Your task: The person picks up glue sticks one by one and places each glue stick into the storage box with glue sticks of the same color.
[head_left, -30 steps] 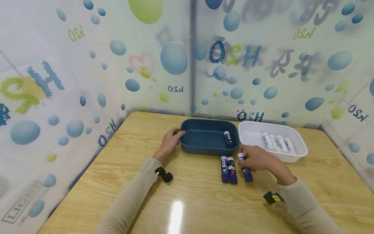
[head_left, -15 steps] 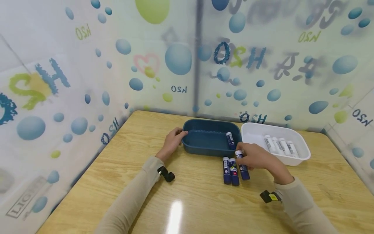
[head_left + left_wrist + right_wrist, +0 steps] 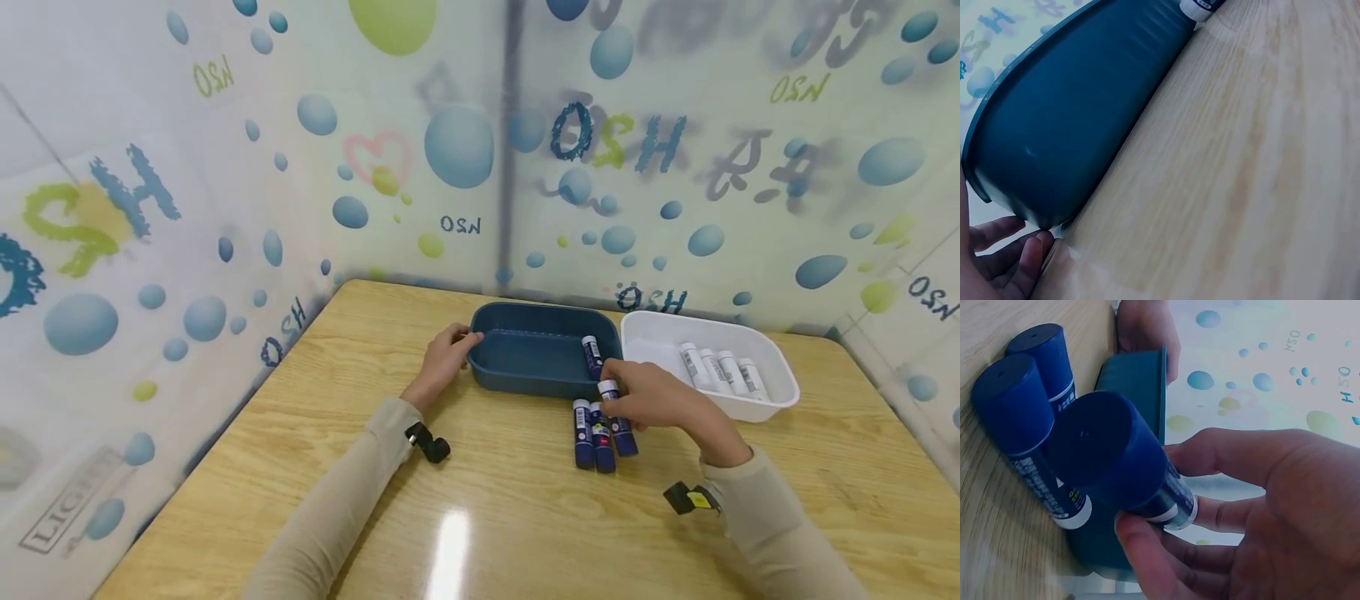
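Note:
My left hand [image 3: 442, 367] grips the left end of a dark blue tray [image 3: 525, 384], its thumb at the rim. In the left wrist view the fingers [image 3: 1013, 262] touch the tray's outer wall. Pinched between the thumb and fingers of my right hand [image 3: 652, 396] is a blue glue stick [image 3: 1110, 456] with a white end. Just left of it, two similar glue sticks, one [image 3: 582, 437] and another [image 3: 602, 446], lie side by side on the table before the tray. One more blue glue stick [image 3: 592, 354] rests inside the tray at its right end.
A white tray [image 3: 783, 392] stands right beside the blue one, with several white glue sticks [image 3: 723, 371] in it. Both trays are near the back of the wooden table [image 3: 525, 517]. Behind them hangs a printed curtain [image 3: 420, 250].
My right hand has moved left with its glue stick, bringing it up against the two on the table. My left hand stays at the tray; the head view has shifted slightly.

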`<state>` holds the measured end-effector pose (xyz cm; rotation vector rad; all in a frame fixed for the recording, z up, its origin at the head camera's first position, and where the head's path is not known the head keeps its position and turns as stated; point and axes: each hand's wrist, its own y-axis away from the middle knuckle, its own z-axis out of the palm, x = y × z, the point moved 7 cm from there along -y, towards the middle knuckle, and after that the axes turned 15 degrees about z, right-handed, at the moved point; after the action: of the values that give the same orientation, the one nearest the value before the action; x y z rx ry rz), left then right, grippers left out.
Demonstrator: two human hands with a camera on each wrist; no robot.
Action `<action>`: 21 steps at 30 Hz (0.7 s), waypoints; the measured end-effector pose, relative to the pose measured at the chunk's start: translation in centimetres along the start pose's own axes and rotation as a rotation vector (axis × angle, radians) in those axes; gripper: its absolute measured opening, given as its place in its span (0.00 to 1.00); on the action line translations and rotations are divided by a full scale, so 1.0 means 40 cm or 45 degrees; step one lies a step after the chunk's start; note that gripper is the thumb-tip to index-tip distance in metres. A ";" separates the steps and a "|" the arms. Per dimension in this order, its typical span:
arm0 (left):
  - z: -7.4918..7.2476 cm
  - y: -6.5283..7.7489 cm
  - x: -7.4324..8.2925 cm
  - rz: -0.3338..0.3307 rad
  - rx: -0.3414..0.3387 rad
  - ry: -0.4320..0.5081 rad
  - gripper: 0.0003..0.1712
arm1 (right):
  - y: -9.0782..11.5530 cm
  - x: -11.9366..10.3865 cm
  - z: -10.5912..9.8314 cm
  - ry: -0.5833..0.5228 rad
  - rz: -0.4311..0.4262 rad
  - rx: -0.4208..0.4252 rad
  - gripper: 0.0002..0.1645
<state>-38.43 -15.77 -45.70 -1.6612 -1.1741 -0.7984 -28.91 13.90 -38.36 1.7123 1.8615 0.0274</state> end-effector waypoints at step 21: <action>-0.002 0.003 0.008 -0.008 0.008 0.014 0.24 | 0.008 -0.040 -0.004 -0.023 -0.075 -0.030 0.19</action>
<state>-38.22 -15.74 -45.42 -1.6465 -1.1736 -0.8065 -28.74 12.56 -37.44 1.6358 1.8901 0.0096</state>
